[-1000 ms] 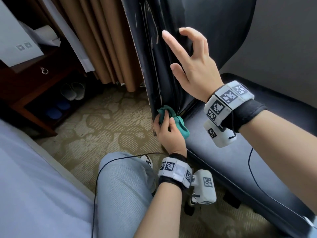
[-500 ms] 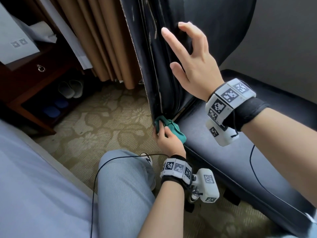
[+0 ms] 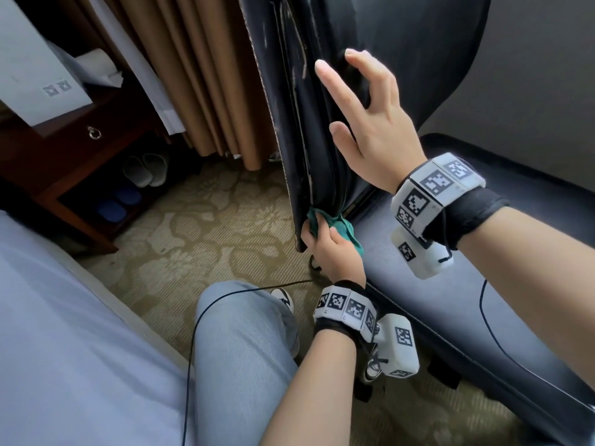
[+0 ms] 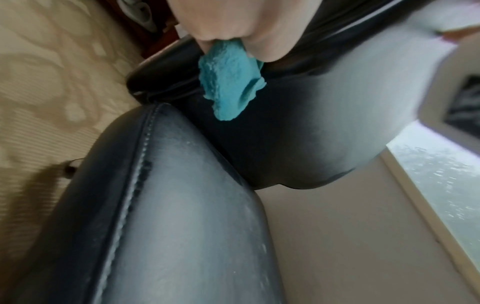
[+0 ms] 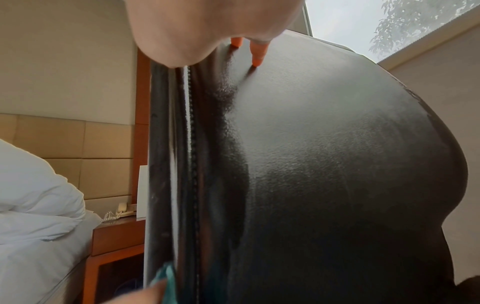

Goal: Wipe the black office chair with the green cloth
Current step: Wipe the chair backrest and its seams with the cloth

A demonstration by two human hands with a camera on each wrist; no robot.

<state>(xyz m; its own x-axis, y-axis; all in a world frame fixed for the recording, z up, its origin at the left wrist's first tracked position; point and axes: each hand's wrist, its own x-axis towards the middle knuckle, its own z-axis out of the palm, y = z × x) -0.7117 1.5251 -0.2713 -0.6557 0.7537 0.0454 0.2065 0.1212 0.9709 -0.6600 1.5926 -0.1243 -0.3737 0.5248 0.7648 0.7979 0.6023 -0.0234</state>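
The black office chair (image 3: 415,59) fills the upper middle and right of the head view, its backrest upright and its seat (image 3: 450,317) running to the lower right. My left hand (image 3: 328,246) grips the bunched green cloth (image 3: 322,222) against the bottom corner of the backrest's side edge, where it meets the seat. In the left wrist view the cloth (image 4: 228,82) hangs from my fingers over the seat (image 4: 182,205). My right hand (image 3: 363,123) is open, its spread fingers touching the front of the backrest (image 5: 337,164). The cloth (image 5: 166,273) shows at the bottom of the right wrist view.
A bed (image 3: 64,333) lies at the lower left, my knee in jeans (image 3: 238,333) beside it. A wooden nightstand (image 3: 74,149) with slippers (image 3: 145,169) under it stands at the left. Tan curtains (image 3: 193,75) hang behind the chair. A black cable (image 3: 196,333) crosses the patterned carpet (image 3: 209,236).
My left hand slid the cloth down the backrest's side edge to its bottom corner. The right hand stayed on the backrest, fingers spread.
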